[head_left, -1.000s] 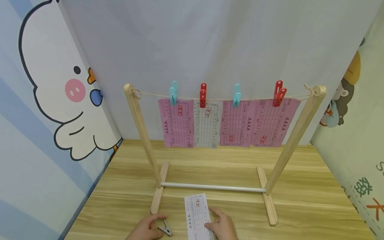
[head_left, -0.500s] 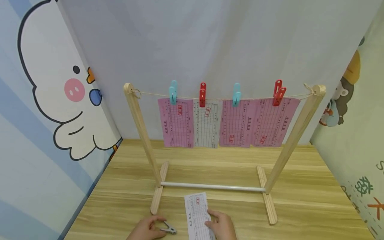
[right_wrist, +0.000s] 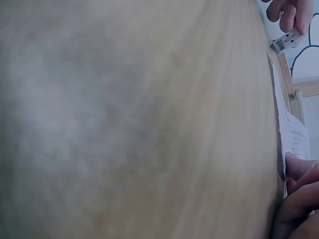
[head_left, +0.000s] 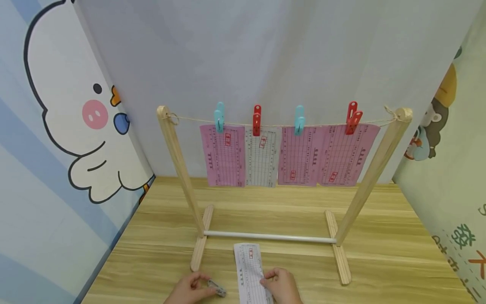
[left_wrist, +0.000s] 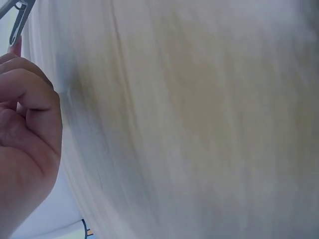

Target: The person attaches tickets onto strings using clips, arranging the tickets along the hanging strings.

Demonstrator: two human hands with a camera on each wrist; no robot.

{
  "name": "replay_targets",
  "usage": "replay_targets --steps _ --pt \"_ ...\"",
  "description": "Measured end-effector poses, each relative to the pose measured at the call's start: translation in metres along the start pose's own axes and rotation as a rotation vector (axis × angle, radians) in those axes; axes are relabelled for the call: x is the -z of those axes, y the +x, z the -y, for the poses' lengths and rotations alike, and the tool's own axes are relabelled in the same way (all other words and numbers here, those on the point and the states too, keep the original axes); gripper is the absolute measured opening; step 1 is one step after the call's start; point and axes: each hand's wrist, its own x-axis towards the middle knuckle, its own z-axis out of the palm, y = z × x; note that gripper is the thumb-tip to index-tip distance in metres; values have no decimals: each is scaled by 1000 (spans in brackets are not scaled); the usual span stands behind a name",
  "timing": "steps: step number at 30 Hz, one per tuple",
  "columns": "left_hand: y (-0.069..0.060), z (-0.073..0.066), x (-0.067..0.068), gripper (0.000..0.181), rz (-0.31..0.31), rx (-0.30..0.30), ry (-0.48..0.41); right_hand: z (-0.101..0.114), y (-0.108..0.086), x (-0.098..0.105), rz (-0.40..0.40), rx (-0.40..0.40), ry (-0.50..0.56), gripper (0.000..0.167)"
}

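Observation:
My left hand (head_left: pixel 191 289) pinches a small grey clothespin (head_left: pixel 217 289) between thumb and fingertips, just above the table. In the right wrist view the same grey clothespin (right_wrist: pixel 287 41) shows at the top right. A white printed slip of paper (head_left: pixel 248 270) with a red stamp lies in front of me, its near end cut off by the frame. My right hand (head_left: pixel 282 285) pinches the slip's right edge between thumb and fingers. The left wrist view catches my left hand (left_wrist: pixel 27 114) at its left edge, fingers bent, with part of the clothespin (left_wrist: pixel 21 22) above.
Behind the slip stands a wooden rack with a left post (head_left: pixel 182 173), a right post (head_left: pixel 373 179) and a white crossbar (head_left: pixel 269 237). From its string hang several slips, pink (head_left: pixel 225 164) and pale green (head_left: pixel 262 164), under blue (head_left: pixel 219 118) and red (head_left: pixel 257 121) clothespins.
The grey clothespin has turned in my left fingers and moved slightly right, its legs no longer seen spread. My right fingers have drawn together on the slip's edge, and the slip bends a little.

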Motion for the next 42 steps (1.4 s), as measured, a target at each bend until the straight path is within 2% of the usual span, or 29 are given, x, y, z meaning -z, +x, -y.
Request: replay_targets --steps 4,8,14,24,33,42 --pt "2 0 0 60 16 -16 -86 -1 0 3 24 3 20 15" --pt "3 0 1 60 25 -37 -134 -2 -1 4 62 -9 72 17" --pt "3 -4 -1 58 0 -38 -141 -3 -2 4 113 -26 129 19" --pt "0 -16 -3 57 -47 -20 -184 -3 -2 7 146 -21 190 13" --pt "0 -18 -4 55 -51 -30 -170 -1 -1 7 117 -51 183 16" --pt "-1 -22 -3 59 -67 0 -180 -3 1 6 133 -51 198 16"
